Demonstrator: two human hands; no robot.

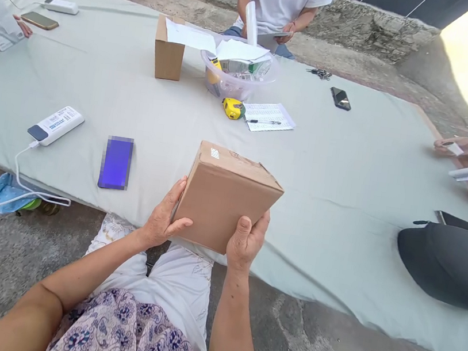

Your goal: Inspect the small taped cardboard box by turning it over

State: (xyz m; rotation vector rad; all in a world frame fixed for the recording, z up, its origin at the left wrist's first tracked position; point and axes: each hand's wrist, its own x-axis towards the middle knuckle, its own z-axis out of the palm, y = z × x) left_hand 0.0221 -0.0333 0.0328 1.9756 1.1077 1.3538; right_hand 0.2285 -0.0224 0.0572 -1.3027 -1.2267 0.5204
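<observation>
A closed brown cardboard box [230, 204] is held tilted over the near edge of the cloth-covered table. On its left side, my left hand [163, 218] grips it with the thumb on the near face. My right hand [247, 241] clasps the lower right side, its thumb also resting against the near face. The fingers behind the box are partly hidden. Small white print shows on the upper face of the box. Left of it lies a blue, pixelated flat object [116, 163].
A white power bank [56, 125] with a cable lies at left. Beyond the box are a yellow tape measure [233, 108], a paper sheet with a pen [269, 118], a filled plastic basket [238, 86] and another carton [167, 60]. A black cap [448, 264] sits at right; other people are around the table.
</observation>
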